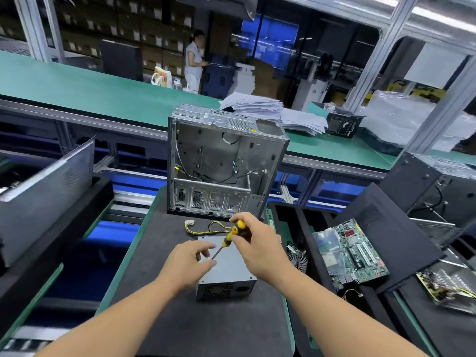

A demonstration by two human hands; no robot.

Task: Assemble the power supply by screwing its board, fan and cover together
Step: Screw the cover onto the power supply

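- Far left of frame: one dark side panel (49, 186) leans in a black foam tray (103, 191). Sheet metal, judged stiff but thin-edged.
- Left hand (185, 264), lower centre: rests at the near-left part of the power supply's top, thumb and forefinger close together at the screwdriver tip. Whether they pinch a screw I cannot tell; anything there is too small to see.
- Power supply (226, 276), one unit, lower centre on the dark mat (154, 253): a grey metal box, cover already on, vent grille on the near face. Judged rigid and fairly heavy; smooth top, so it may slide under pressure. Best held by its side walls or pressed flat from above, never by the cable.
- One cable bundle (203, 228), yellow and black with a white plug, trails from the far end of the box. Soft; no place to pull.
- Screwdriver (229, 238), one, yellow and black: shaft slants down-left to the cover.
- Right hand (255, 248): fingers curled and clamped round the screwdriver handle.
- Centre, beyond the box: one open computer case (221, 166) stands upright.
- Right of frame: one green circuit board (358, 253) lies in a tray, a cooler fan (298, 258) partly visible beside it. Board judged fragile; edges only.
- Further cases at far right, partly hidden; count unsure.
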